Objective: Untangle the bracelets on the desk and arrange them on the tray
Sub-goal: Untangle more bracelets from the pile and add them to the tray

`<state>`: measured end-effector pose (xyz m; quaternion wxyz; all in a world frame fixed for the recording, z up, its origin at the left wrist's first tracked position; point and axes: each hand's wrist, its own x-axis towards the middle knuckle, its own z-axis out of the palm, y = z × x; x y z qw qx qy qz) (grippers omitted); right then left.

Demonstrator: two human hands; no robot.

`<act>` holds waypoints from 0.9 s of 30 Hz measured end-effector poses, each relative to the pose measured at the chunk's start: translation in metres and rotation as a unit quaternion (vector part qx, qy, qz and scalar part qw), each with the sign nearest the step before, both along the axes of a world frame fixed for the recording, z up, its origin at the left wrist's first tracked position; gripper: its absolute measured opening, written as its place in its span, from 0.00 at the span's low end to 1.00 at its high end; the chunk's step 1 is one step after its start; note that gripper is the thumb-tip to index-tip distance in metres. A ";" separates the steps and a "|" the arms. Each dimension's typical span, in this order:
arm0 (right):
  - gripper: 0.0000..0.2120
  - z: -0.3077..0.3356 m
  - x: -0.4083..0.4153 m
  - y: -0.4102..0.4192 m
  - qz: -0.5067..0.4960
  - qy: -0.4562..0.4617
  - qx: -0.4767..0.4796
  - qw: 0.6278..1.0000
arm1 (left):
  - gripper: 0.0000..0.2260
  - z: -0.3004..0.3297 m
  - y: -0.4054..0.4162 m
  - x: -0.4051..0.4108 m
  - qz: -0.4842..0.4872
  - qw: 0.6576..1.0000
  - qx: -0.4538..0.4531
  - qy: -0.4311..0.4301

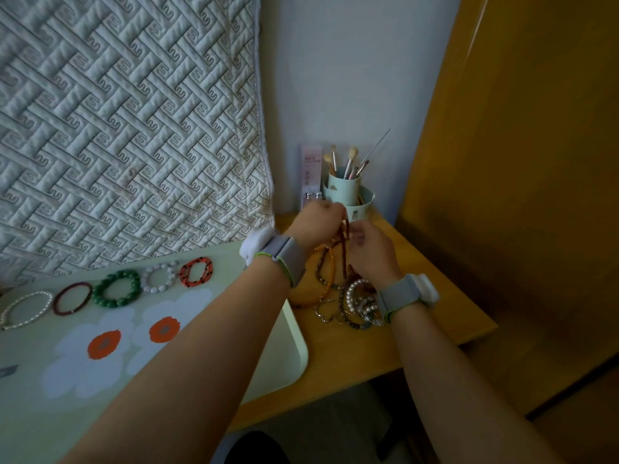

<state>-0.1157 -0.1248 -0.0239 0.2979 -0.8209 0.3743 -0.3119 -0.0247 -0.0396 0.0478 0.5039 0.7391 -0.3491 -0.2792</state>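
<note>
A tangled heap of bracelets [351, 299] lies on the wooden desk [435, 313], right of a pale green tray [288, 356] with a flower print. A dark red bead strand [345, 236] hangs from the heap, pinched between my left hand [318, 219] and my right hand [368, 252] just above it. Along the tray's far edge lie several bracelets in a row: white pearl [25, 309], dark red [72, 298], green bead [117, 288], clear bead [159, 277] and orange cord [197, 271].
Mint cups with makeup brushes [346, 185] and a pink box [310, 169] stand at the desk's back corner, just behind my hands. A quilted white cover [127, 128] hangs at left. A wooden cabinet [519, 162] rises on the right.
</note>
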 end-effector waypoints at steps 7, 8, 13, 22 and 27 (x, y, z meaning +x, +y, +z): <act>0.09 0.012 0.007 0.009 0.021 -0.044 0.008 0.999 | 0.11 0.032 0.008 -0.006 -0.005 0.984 -0.150 0.097; 0.10 0.013 0.008 0.010 0.025 -0.047 0.007 0.999 | 0.12 0.034 0.009 -0.006 -0.007 0.982 -0.161 0.099; 0.08 0.012 0.017 0.018 0.065 -0.055 0.008 0.996 | 0.13 0.035 0.015 0.000 -0.010 0.975 -0.191 0.111; 0.11 0.011 0.024 0.037 0.083 -0.006 0.049 0.995 | 0.13 0.034 0.029 0.019 0.072 0.943 -0.280 0.167; 0.11 0.006 0.027 0.043 0.092 -0.004 0.051 0.994 | 0.07 0.027 0.037 0.042 0.146 0.916 -0.331 0.172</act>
